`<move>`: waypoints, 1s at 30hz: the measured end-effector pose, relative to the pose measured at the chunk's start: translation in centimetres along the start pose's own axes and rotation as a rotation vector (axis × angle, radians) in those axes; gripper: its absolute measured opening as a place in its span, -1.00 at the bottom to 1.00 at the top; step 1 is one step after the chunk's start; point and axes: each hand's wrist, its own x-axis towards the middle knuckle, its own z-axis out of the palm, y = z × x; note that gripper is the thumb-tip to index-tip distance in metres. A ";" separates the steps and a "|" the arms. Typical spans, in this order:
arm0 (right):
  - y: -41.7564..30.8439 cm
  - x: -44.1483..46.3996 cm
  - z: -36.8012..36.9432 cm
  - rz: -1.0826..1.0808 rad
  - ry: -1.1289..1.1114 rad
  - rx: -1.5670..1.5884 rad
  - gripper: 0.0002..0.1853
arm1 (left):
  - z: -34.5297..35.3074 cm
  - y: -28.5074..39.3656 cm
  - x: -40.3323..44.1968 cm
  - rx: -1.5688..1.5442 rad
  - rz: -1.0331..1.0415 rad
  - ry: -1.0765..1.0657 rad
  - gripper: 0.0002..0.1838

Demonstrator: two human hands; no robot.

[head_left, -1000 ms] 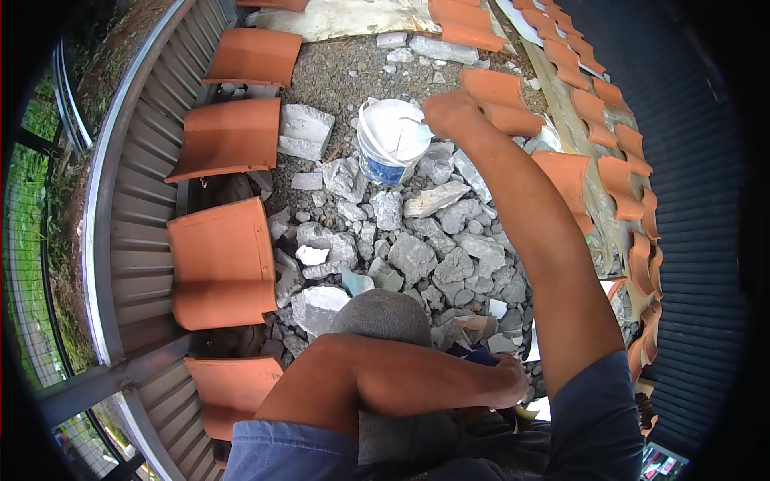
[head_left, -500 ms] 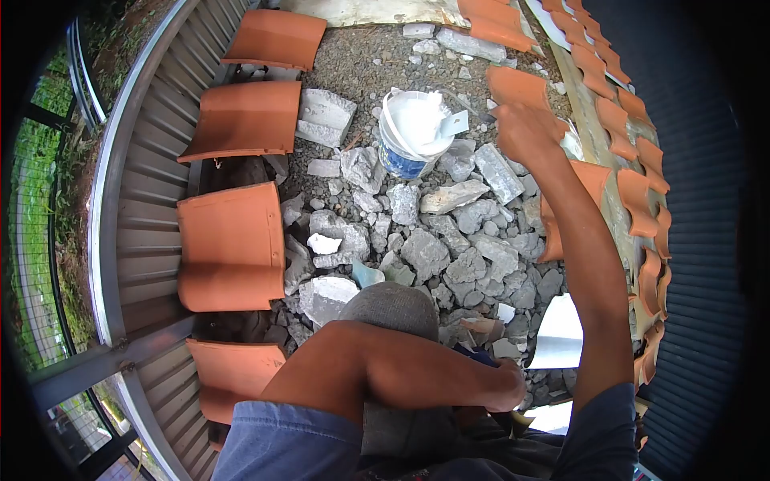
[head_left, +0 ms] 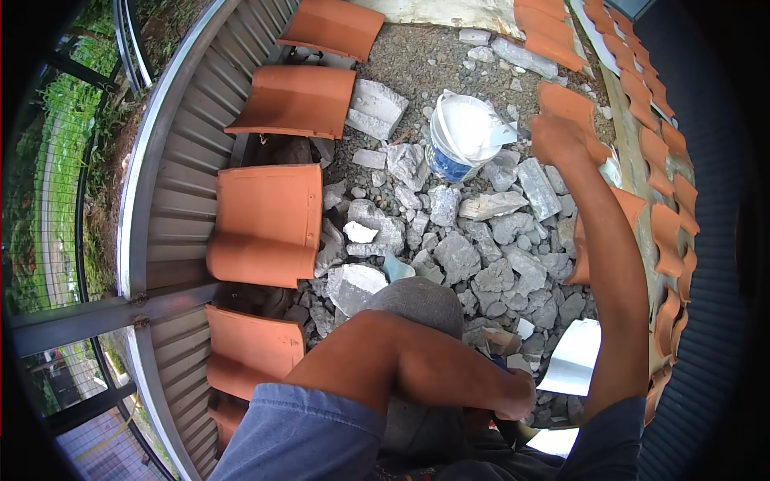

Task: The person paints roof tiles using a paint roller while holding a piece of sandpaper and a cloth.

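My right hand is closed in a fist just right of a white bucket with a blue label. What it grips, if anything, is hidden. White material fills the bucket, and a pale flat blade sticks out over its rim, slightly apart from my fingers. An orange clay roof tile lies behind that hand. Lower down, my left hand is closed beside my grey-clad knee. Something dark shows around it, but I cannot make out what it holds. A white sheet-like piece lies right of it.
Broken concrete rubble covers the ground between two rows of clay tiles. Along the left, tiles rest beside a corrugated metal edge with a metal beam. More tiles run down the right.
The camera view has turned, so the scene sits further right. My right hand is slightly closer to the bucket; a thin dark piece by its fingers no longer shows. My left hand stays low by my knee.
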 end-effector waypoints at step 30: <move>1.6 -4.1 12.3 0.104 0.610 0.239 -0.54 | -4.4 -7.2 -15.8 0.250 0.268 0.602 -0.71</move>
